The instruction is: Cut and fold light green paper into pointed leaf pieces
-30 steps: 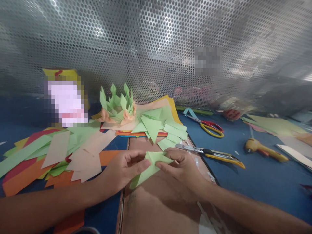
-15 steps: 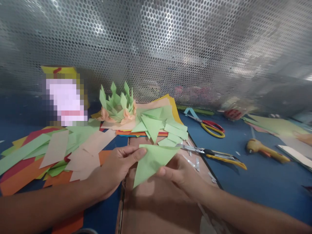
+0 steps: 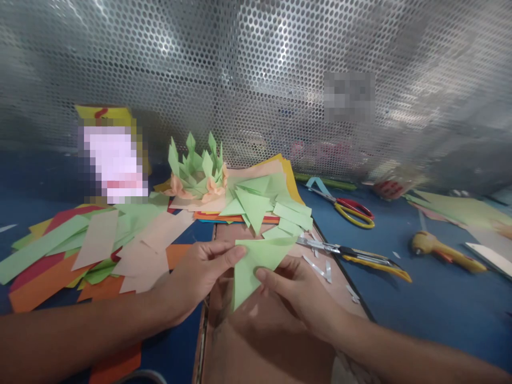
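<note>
A light green paper triangle (image 3: 256, 264) is held up over the brown board (image 3: 256, 346). My left hand (image 3: 206, 272) pinches its upper left corner, thumb on the front face. At the right edge, my right hand (image 3: 298, 282) grips the same paper between thumb and fingers, the fingers hidden behind it. Just beyond lie folded green triangles (image 3: 252, 205) and small green strips (image 3: 290, 216) on a stack of coloured sheets (image 3: 286, 170). Behind them to the left stands a folded-paper crown shape (image 3: 196, 173) with green points and peach pieces at its base.
A utility knife (image 3: 368, 258) lies right of the hands, its blade over the board. Scissors (image 3: 348, 208) and a yellow-handled tool (image 3: 446, 250) rest on the blue table (image 3: 400, 309). Paper scraps (image 3: 96, 240) pile up at left. A perforated metal panel (image 3: 256, 69) rises behind.
My right thumb has moved up and inward on the green paper triangle, whose left edge now hangs more upright. The whole view has shifted slightly, so things appear farther right.
</note>
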The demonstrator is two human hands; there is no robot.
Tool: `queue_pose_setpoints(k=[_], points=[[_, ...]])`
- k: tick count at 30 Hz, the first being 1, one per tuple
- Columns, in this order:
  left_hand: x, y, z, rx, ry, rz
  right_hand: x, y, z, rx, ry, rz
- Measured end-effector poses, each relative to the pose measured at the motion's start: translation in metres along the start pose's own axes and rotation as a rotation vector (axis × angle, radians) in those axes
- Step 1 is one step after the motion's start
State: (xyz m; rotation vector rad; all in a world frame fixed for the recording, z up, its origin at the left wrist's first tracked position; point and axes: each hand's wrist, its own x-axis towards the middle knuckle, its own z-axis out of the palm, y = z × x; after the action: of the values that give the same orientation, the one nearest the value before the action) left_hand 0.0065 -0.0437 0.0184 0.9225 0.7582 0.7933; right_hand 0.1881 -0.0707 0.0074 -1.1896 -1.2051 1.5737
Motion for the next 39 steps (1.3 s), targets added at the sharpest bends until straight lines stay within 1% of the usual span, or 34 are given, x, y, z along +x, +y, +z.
queue_pose_setpoints(k=[3,7,12,17,25,28,32,34,36,39], points=[[-0.0002,-0.0001,-0.0001,0.006,-0.006,0.004,0.0004,0.0014,-0.0011,0.003,-0.016,-0.012],[-0.0008,0.0016,0.0018,0.005,0.005,-0.003,0.0005,0.0029,-0.0016,0.072,-0.046,-0.010],[-0.0014,0.0014,0.0011,0.047,0.049,0.003,0.0012,0.0041,-0.0017,0.066,-0.016,-0.032],[-0.0018,0.0002,-0.0010,0.089,0.063,0.005,0.0017,0.0048,-0.0026,0.106,-0.021,-0.037],[0.0007,0.0003,0.0006,0.087,0.058,0.041,0.0034,0.0031,-0.0043,0.002,0.060,-0.008],[0.0015,0.0007,-0.0011,0.149,0.099,0.055,0.0054,0.0014,-0.0044,-0.051,0.101,0.001],[0.0019,0.0037,-0.0023,0.342,0.191,0.090,0.0063,-0.0011,-0.0039,-0.047,0.112,0.026],[0.0019,0.0052,-0.0015,0.415,0.226,0.104,0.0059,-0.0019,-0.0039,-0.014,0.094,0.021],[0.0017,0.0056,-0.0005,0.439,0.241,0.115,0.0050,-0.0027,-0.0042,0.014,0.054,-0.008],[0.0006,0.0041,0.0001,0.412,0.242,0.111,0.0026,-0.0043,-0.0045,-0.042,-0.082,-0.042]])
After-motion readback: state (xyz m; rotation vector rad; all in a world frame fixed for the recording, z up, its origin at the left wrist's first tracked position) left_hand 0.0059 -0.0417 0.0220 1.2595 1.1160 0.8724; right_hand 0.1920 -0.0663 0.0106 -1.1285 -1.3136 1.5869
